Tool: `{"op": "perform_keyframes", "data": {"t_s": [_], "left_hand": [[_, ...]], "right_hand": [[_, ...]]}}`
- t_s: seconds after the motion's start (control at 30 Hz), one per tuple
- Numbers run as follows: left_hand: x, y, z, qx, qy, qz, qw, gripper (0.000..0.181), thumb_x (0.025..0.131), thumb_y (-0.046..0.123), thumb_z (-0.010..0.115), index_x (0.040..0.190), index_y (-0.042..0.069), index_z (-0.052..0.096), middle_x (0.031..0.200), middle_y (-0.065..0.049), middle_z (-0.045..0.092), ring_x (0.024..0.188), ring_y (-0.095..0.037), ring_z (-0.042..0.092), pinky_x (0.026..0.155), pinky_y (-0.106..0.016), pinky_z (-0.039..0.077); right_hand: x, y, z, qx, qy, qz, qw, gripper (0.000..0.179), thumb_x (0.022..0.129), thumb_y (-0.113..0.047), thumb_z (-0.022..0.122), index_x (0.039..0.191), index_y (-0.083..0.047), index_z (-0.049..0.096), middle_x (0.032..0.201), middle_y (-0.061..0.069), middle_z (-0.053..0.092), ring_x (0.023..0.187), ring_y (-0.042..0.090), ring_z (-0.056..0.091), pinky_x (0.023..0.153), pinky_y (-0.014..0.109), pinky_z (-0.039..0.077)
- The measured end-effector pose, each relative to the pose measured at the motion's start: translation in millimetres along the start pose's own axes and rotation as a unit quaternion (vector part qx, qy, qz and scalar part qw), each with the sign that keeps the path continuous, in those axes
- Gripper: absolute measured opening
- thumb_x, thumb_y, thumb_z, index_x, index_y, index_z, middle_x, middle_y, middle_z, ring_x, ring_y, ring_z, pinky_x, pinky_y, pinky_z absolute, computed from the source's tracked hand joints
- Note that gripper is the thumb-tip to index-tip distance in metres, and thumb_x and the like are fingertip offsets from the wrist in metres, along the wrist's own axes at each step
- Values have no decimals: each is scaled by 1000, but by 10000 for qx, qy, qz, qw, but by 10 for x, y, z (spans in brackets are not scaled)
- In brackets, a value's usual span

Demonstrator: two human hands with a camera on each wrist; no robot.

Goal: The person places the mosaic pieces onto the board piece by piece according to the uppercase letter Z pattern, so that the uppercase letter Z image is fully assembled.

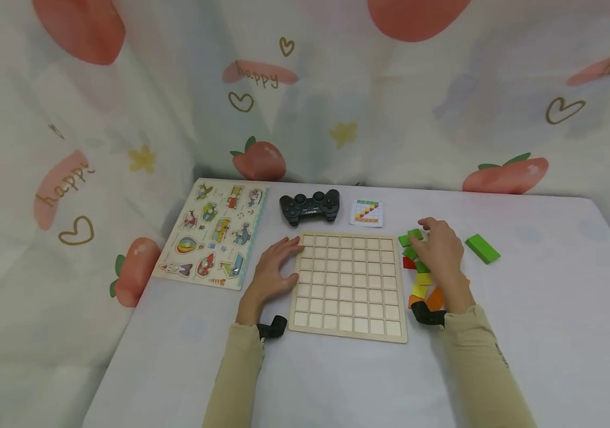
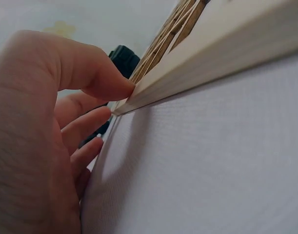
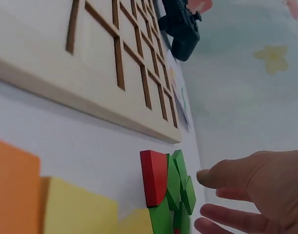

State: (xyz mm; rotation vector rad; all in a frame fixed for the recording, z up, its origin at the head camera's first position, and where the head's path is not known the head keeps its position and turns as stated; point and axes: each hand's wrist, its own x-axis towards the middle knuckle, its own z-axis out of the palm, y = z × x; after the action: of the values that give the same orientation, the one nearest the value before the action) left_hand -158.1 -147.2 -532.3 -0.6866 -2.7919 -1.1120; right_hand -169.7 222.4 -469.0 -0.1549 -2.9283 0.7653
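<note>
A wooden grid board (image 1: 346, 285) with square recesses lies flat before me. My left hand (image 1: 273, 270) is at its left edge; in the left wrist view the thumb (image 2: 109, 83) touches the rim and the other fingers reach along the side. My right hand (image 1: 440, 248) hovers at the green tiles (image 1: 409, 253) on the board's right, thumb and fingers apart, nothing seen between them. A red tile (image 3: 154, 176) sits by the green ones. Yellow tiles (image 1: 420, 290) and orange tiles (image 1: 436, 299) lie nearer me, partly hidden by the right wrist.
Behind the board are a black game controller (image 1: 310, 206) and a card with a coloured grid pattern (image 1: 367, 213). A picture puzzle board (image 1: 210, 235) lies at the left. One long green block (image 1: 483, 249) lies right of my right hand. A printed cloth hangs behind the table.
</note>
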Motion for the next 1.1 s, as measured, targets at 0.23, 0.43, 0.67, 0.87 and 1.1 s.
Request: {"op": "perform_keyframes", "data": {"t_s": [0.23, 0.43, 0.67, 0.87, 1.1], "left_hand": [[18, 22, -11, 237, -169, -76, 9995, 64, 75, 21, 62, 138, 17, 57, 155, 3, 40, 146, -19, 27, 118, -48, 21], [19, 48, -30, 186, -152, -105, 9997, 64, 74, 22, 62, 138, 15, 57, 155, 3, 41, 146, -20, 27, 118, -48, 21], [9, 23, -18, 210, -192, -160, 9995, 64, 75, 23, 62, 139, 18, 56, 155, 5, 39, 147, -18, 25, 119, -46, 19], [13, 18, -11, 251, -191, -180, 9993, 64, 75, 23, 62, 139, 19, 56, 156, 6, 39, 147, -17, 25, 119, -46, 19], [27, 35, -18, 196, -129, -146, 9996, 63, 74, 21, 64, 136, 16, 58, 155, 3, 41, 146, -20, 27, 118, -48, 20]], "right_hand": [[177, 31, 38, 39, -318, 583, 9978, 37, 90, -17, 61, 122, 4, 60, 115, 25, 64, 87, 42, 61, 65, 50, 51], [227, 31, 47, 30, -169, 733, 9972, 39, 86, -13, 57, 121, 4, 59, 113, 25, 63, 90, 45, 59, 69, 55, 50], [219, 28, 71, -10, -290, 761, 9967, 39, 86, -13, 59, 121, 4, 59, 115, 26, 63, 94, 46, 59, 74, 58, 49], [262, 19, 110, 10, 122, 302, 9995, 35, 84, -11, 62, 114, 6, 61, 106, 28, 65, 85, 45, 60, 67, 56, 50], [241, -330, 221, 878, 289, -333, 9952, 36, 84, -11, 67, 116, 5, 63, 111, 25, 68, 96, 41, 64, 78, 55, 50]]}}
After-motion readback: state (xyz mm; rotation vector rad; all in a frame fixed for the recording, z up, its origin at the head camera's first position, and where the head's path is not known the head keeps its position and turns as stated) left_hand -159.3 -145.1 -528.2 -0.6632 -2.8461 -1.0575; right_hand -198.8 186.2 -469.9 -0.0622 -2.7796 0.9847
